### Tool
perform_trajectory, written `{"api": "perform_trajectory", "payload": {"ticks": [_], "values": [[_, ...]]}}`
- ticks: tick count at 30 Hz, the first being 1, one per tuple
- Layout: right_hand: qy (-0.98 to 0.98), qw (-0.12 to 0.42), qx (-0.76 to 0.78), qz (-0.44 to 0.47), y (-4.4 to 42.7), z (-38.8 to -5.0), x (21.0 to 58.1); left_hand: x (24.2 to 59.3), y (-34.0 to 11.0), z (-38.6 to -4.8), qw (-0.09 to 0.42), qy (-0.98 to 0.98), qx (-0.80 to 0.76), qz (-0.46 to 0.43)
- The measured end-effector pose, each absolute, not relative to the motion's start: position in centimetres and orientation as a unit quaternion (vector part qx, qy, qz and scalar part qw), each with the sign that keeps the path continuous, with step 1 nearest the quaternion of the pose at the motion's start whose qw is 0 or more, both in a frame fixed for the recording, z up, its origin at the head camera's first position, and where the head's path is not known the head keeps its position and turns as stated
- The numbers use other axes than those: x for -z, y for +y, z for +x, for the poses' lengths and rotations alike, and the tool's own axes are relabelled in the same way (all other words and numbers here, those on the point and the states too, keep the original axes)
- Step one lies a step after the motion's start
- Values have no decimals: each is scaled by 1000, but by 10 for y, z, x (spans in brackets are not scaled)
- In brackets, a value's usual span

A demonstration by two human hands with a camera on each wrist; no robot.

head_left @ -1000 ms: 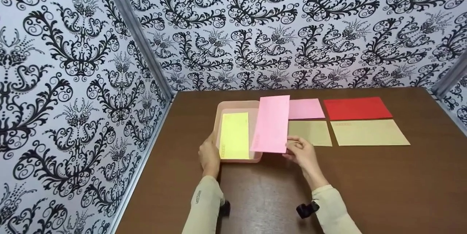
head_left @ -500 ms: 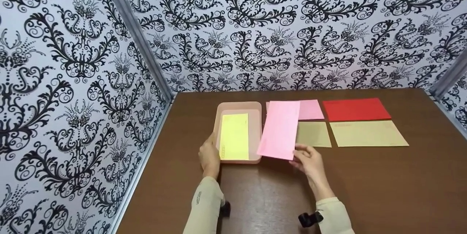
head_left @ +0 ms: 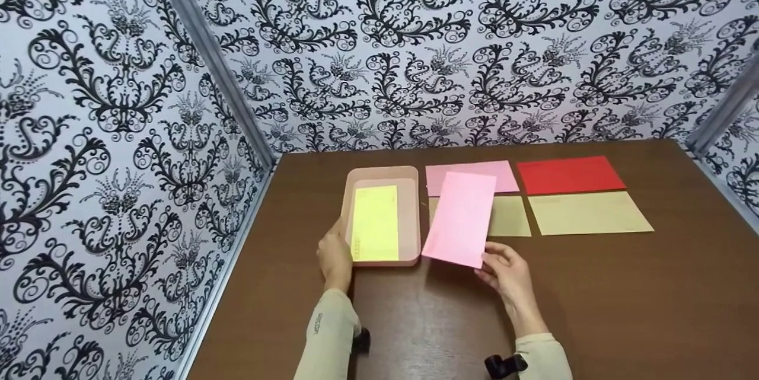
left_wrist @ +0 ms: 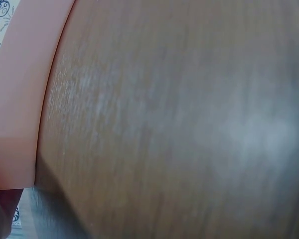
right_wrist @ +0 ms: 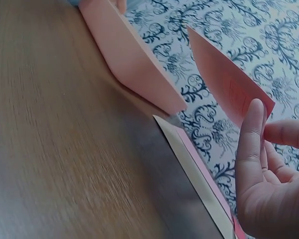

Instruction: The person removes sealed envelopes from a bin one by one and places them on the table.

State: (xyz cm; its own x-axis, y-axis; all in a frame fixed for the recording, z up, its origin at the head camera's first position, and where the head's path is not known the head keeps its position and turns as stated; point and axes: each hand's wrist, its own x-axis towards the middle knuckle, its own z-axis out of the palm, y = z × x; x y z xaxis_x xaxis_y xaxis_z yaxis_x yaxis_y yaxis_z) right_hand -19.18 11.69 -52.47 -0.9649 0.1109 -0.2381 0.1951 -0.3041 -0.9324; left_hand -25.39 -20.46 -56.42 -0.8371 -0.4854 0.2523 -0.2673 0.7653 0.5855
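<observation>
My right hand [head_left: 509, 278] pinches a pink envelope [head_left: 461, 220] by its near right corner. The envelope is raised and tilted, just right of a shallow pink tray [head_left: 409, 249]. In the right wrist view thumb and fingers of the right hand [right_wrist: 271, 184] grip the corner of the envelope [right_wrist: 229, 82]. At the tray's near left side, my left hand [head_left: 335, 254] holds its wall; most of the fingers are hidden there. Inside the tray lies a yellow envelope [head_left: 375, 223]. Only the tray's side [left_wrist: 20, 99] and a bit of the hand show in the left wrist view.
Behind the held envelope, another pink envelope [head_left: 474, 168] and a tan envelope [head_left: 511, 217] lie on the brown table [head_left: 415, 321]. Right of them are a red envelope [head_left: 570, 175] and a cream envelope [head_left: 590, 214]. Patterned walls [head_left: 439, 60] stand behind and at the left.
My right hand has moved the pink envelope from over the tray's right side to the right and nearer. The left hand still holds the tray.
</observation>
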Motion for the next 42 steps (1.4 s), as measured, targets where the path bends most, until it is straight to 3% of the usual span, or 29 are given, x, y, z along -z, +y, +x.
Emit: {"api": "perform_trajectory", "payload": {"ticks": [27, 42], "values": [[557, 4, 812, 176, 168, -165, 527, 566, -207, -252, 181, -898, 352, 192], [477, -44, 836, 265, 221, -159, 525, 565, -206, -251, 192, -895, 353, 192]]}}
